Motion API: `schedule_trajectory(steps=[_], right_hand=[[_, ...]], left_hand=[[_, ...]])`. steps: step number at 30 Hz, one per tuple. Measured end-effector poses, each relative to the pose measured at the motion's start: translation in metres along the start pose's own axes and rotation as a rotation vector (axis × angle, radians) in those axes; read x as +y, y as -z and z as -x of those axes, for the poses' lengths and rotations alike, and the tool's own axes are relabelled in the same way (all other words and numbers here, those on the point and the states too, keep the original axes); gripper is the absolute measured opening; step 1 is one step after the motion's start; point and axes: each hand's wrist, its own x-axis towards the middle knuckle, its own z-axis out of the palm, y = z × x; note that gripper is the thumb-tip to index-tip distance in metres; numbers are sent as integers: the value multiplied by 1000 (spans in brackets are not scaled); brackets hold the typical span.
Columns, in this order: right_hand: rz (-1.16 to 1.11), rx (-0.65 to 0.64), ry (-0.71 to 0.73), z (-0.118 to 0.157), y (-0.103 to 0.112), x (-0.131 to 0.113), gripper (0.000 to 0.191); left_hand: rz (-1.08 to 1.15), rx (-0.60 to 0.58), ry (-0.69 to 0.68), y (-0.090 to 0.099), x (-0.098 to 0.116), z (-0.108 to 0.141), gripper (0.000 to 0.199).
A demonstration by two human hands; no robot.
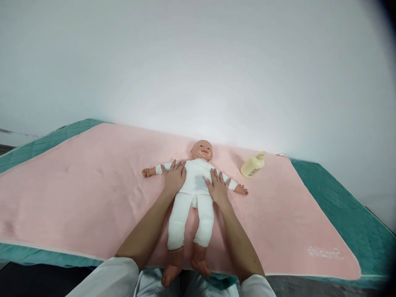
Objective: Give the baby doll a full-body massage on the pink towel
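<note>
A baby doll with a white cloth body lies on its back, head toward the wall and feet toward me. Its arms are spread out to both sides. My left hand rests flat with fingers stretched over the doll's shoulder and upper arm on the left. On the other side of the chest, my right hand lies with its fingers spread across the doll's side and upper arm. A greyish patch shows on the chest between the hands. Neither hand grips anything.
A pale yellow pump bottle stands tilted in view to the right of the doll. Under everything is a pink mat, laid over a green quilted cover. Behind the mat rises a plain white wall.
</note>
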Motion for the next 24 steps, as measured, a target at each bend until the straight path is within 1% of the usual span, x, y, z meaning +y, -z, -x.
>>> schedule_trajectory(steps=[8, 13, 15, 17, 20, 22, 24], right_hand=[[-21, 63, -9, 1, -7, 0, 66], [-15, 93, -13, -1, -7, 0, 61], [-45, 115, 2, 1, -7, 2, 59], [-122, 186, 52, 8, -7, 4, 58], [-330, 399, 115, 31, -10, 7, 59], [-502, 540, 75, 52, -13, 9, 58], [-680, 615, -19, 71, -15, 12, 59]], left_hand=[[54, 39, -24, -1, -1, 1, 49], [69, 57, -37, 1, -1, 7, 50], [66, 78, -31, 3, -2, 11, 49], [50, 118, -9, 5, -5, 18, 48], [31, 201, 36, 12, -12, 34, 46], [60, 272, 63, 16, -20, 48, 46], [125, 316, 79, 20, -30, 63, 48]])
